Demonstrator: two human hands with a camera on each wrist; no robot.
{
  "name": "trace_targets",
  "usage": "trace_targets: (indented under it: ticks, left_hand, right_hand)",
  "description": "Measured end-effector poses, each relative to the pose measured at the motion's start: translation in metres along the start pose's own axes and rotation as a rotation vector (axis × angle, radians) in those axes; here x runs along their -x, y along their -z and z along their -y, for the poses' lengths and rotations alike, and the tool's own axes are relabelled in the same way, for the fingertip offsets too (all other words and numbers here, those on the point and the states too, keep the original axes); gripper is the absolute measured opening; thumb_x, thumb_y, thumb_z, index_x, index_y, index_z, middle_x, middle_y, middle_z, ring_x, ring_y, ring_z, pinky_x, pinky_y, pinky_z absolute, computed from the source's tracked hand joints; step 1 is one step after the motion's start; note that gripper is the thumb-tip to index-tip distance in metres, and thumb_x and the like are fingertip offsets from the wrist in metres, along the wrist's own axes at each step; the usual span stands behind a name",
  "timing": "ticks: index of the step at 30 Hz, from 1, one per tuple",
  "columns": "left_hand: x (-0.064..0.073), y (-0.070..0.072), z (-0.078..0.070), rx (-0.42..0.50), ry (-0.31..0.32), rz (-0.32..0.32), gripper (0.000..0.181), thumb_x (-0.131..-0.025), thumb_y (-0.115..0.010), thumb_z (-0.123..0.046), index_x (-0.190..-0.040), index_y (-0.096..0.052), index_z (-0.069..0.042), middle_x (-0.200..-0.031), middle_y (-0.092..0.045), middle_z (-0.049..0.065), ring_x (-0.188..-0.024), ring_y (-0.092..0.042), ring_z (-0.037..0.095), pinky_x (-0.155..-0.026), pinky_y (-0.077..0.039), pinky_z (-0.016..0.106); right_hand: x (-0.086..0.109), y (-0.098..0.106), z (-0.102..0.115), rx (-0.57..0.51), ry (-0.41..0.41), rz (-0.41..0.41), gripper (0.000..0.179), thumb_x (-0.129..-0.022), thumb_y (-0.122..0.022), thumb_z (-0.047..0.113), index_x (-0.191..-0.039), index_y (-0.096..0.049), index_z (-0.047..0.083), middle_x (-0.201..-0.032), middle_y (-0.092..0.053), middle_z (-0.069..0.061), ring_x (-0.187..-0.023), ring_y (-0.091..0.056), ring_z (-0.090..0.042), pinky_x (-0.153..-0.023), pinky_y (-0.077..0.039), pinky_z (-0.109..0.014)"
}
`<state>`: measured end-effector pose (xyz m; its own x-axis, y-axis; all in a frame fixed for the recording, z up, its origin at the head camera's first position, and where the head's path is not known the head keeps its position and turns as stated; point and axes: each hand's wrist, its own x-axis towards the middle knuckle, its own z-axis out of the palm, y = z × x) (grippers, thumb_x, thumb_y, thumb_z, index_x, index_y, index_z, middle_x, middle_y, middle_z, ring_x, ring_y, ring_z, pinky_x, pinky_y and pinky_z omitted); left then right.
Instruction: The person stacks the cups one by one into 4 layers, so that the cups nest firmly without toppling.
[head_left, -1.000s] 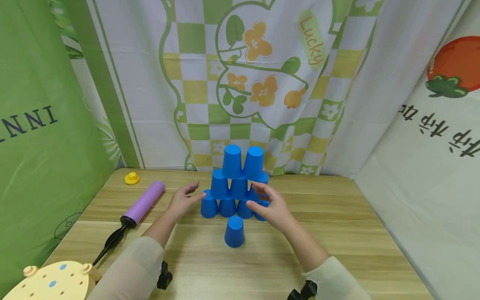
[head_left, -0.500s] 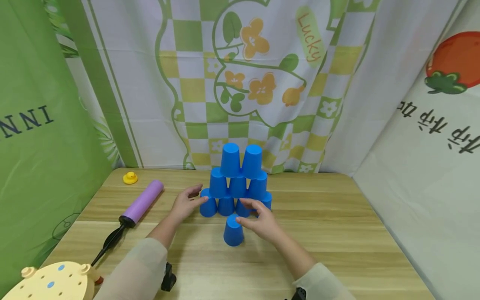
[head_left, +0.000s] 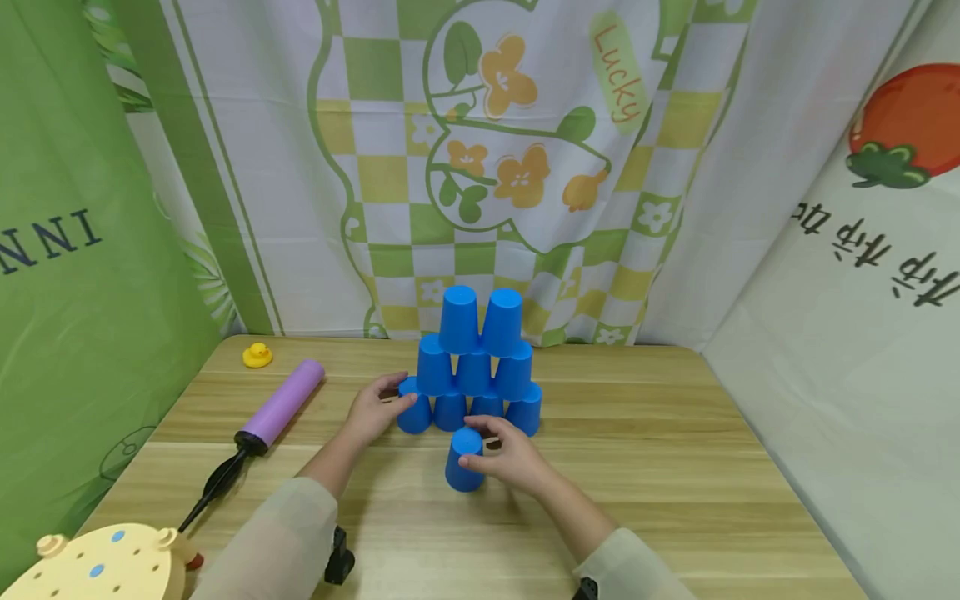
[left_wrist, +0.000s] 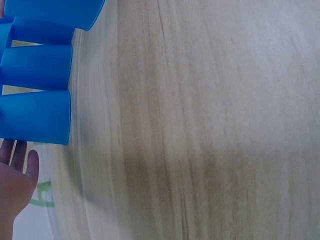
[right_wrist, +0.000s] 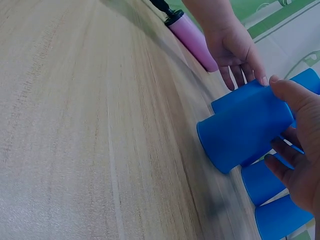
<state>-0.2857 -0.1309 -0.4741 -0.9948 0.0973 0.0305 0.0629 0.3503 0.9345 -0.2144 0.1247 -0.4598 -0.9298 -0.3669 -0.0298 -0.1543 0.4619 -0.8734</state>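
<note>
Blue cups stand upside down in a pyramid, two of them on top, three in the middle row and several at the bottom. In front stands a single blue cup, also upside down. My right hand reaches about it, thumb across its near side and fingers behind; firm contact cannot be told. In the right wrist view the thumb lies by the cup's narrow end. My left hand, fingers loosely bent, is beside the bottom row's left cup, touching or nearly so.
On the wooden table, a purple hand pump with a black end lies at the left, near a yellow rubber duck. A pale yellow dotted object fills the near left corner. Curtains close off the back and sides.
My right hand has moved down and left from the pyramid's right side to the single cup. My left hand has shifted slightly towards the left bottom cup. The cups stand as before.
</note>
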Motion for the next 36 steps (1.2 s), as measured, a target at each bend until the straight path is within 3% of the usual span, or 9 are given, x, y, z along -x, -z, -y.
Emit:
trace_targets:
  ticks: [11,17,26,36]
  left_hand:
    - [-0.001,0.000,0.005,0.010,-0.009,0.002,0.054,-0.094,-0.067,-0.023,-0.141,-0.050,-0.001,-0.136,-0.056,0.023,-0.126,-0.053,0.040,-0.104,-0.047,0.051]
    - [-0.002,0.000,0.005,0.036,-0.007,0.001,0.054,-0.093,-0.068,-0.021,-0.140,-0.050,0.000,-0.135,-0.057,0.023,-0.125,-0.054,0.038,-0.105,-0.046,0.050]
    - [-0.002,-0.001,0.005,0.036,0.006,-0.015,0.053,-0.093,-0.068,-0.020,-0.140,-0.051,-0.001,-0.134,-0.058,0.022,-0.125,-0.054,0.038,-0.104,-0.046,0.050]
    - [-0.001,-0.001,0.003,0.034,0.008,-0.017,0.054,-0.093,-0.068,-0.020,-0.140,-0.051,0.000,-0.135,-0.058,0.023,-0.126,-0.053,0.038,-0.105,-0.045,0.051]
  right_hand:
    - [0.001,-0.001,0.001,0.019,-0.022,-0.009,0.055,-0.087,-0.075,0.035,-0.133,-0.058,0.011,-0.133,-0.059,-0.010,-0.118,-0.057,-0.030,-0.098,-0.050,-0.050]
    - [0.005,0.010,0.010,0.014,0.023,-0.039,0.053,-0.087,-0.075,0.032,-0.132,-0.059,0.009,-0.131,-0.061,-0.009,-0.116,-0.057,-0.026,-0.095,-0.052,-0.046]
    - [0.011,0.050,0.059,0.026,0.110,-0.068,0.052,-0.088,-0.074,0.023,-0.134,-0.057,0.005,-0.129,-0.062,-0.016,-0.112,-0.061,-0.031,-0.093,-0.053,-0.047]
    - [0.005,0.096,0.119,0.067,0.164,-0.127,0.054,-0.088,-0.073,0.023,-0.137,-0.055,0.009,-0.135,-0.059,-0.012,-0.115,-0.059,-0.031,-0.096,-0.052,-0.045]
